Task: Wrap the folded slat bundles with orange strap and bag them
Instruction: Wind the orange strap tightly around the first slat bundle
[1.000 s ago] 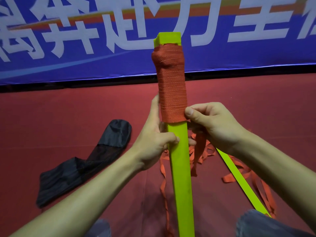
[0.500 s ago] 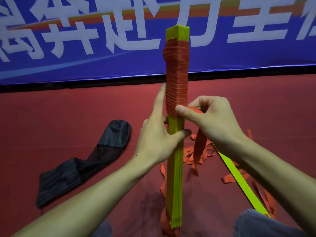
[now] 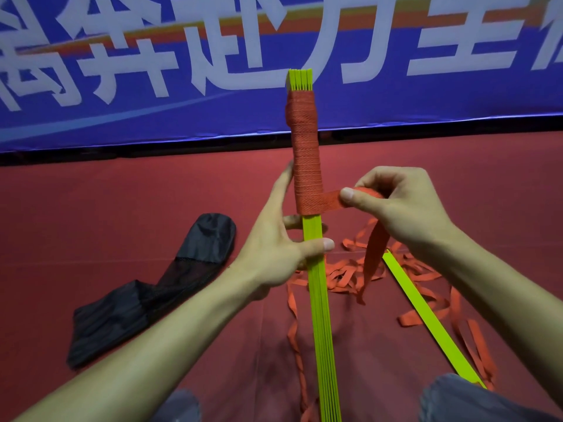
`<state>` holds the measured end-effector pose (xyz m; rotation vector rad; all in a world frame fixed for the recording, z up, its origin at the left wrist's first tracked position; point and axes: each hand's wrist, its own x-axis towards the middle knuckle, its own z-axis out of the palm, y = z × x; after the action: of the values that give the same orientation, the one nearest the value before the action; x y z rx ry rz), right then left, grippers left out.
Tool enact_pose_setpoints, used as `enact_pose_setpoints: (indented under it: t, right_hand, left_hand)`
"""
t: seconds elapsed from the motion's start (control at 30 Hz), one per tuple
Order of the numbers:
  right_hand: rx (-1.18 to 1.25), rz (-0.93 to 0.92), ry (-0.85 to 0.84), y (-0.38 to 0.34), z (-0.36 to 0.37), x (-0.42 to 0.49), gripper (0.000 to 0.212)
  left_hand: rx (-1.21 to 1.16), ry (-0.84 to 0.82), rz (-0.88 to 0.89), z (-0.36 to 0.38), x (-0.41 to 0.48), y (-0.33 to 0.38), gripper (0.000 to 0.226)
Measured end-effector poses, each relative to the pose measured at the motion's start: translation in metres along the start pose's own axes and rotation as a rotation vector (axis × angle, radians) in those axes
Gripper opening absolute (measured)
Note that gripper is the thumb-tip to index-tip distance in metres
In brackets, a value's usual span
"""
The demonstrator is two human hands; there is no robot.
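The slat bundle (image 3: 318, 300) is a stack of thin yellow-green slats held upright at the centre. Its foot is near the person's knees (image 3: 475, 400) and its bare top stands against the far blue banner (image 3: 122, 71). The orange strap (image 3: 304, 166) is wound in tight overlapping turns round the upper part, from just under the top edge down to about the middle of the visible length.

The left hand (image 3: 274, 257) grips the bundle just below the wrap. Its thumb (image 3: 320, 245) is pressed across the near face, one fingertip shows behind the slats, and the index finger lies straight up the left side of the wrap.

The right hand (image 3: 405, 208) is to the right of the bundle. Its fingers (image 3: 377, 181) are curled and, with the thumb, pinch the strap, which is pulled flat and taut from the lowest turn. The slack drops from that hand to a loose tangle of strap on the red floor (image 3: 91, 208), behind and to the right of the bundle.

A single slat (image 3: 426, 318) lies among the tangle, slanting towards the near right. A crumpled black bag (image 3: 170, 284) lies on the floor to the left, well apart from the bundle.
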<state>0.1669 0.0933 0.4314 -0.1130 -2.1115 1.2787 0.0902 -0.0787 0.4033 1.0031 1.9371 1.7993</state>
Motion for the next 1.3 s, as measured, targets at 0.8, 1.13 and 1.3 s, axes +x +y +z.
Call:
enact_pose_setpoints:
  t: [0.8,1.13,1.3]
  right_hand:
    - [0.406,0.149,-0.300,-0.011,0.007,-0.011,0.022]
    - [-0.014,0.115,0.091,-0.021,0.027,-0.017,0.040]
    - [-0.058,0.123,0.090,-0.020,0.030,-0.016,0.043]
  left_hand:
    - [-0.227,-0.248,0.065,0.006,-0.002,-0.003,0.107]
    - [0.249,0.181,0.170,0.027,-0.005,-0.001,0.130]
    - [0.307,0.211,0.127,0.014,-0.001,-0.003,0.123]
